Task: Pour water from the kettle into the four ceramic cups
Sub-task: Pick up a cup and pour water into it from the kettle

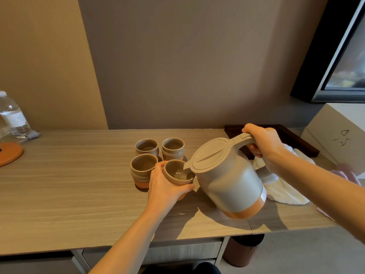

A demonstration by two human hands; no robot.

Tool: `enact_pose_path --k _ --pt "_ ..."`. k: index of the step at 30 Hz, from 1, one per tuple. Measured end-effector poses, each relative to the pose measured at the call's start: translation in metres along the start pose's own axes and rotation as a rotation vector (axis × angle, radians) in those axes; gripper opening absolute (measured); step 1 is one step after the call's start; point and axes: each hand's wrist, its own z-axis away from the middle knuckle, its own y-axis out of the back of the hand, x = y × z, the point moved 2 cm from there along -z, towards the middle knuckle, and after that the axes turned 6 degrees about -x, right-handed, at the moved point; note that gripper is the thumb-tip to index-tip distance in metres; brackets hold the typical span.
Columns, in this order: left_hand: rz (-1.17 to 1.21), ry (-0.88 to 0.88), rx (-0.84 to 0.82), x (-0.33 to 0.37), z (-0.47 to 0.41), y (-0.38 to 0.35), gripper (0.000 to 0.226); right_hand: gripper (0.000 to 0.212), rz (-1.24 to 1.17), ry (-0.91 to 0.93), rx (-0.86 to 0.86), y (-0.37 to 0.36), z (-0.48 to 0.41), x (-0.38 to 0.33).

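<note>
**Filling the near-right cup**

The kettle (pixel 227 180) is tipped to your left and lifted clear of the table (pixel 79 184). Its spout (pixel 186 167) hangs over the rim of the near-right cup (pixel 173 168). A little water shows in the bottom of that cup. The other three look dry, so I judge this to be the first of four pours.

To pour well, use a shallow tilt so the stream is thin and lands mid-cup, away from your thumb. Bring the kettle upright before the level nears the rim. The lid is closed, so water leaves only by the spout. If it is hot, mind the fingers nearest that spout.

Your right hand (pixel 262 143) is wrapped round the handle at the top rear, fingers curled under it. The kettle's body hangs below and to the left of that hand. Your left hand (pixel 166 186) curls round the cup from the near side, thumb and fingers on its wall. It hides the cup's base, so I cannot tell whether the cup rests on the table. The spout sits between your two hands, just beside the left one.

The near-left cup (pixel 141 167) stands just beside the one you hold. The far-left cup (pixel 146 147) and far-right cup (pixel 173 146) stand behind. A towel (pixel 284 190) lies beyond the kettle, under your right forearm.
</note>
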Motion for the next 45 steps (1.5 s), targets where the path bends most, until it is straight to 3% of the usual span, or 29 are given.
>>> enact_pose_path --k 45 --pt "0.151 0.051 -0.019 -0.0003 0.0077 -0.004 0.096 0.026 0.032 0.007 -0.008 -0.003 -0.0001 -0.0024"
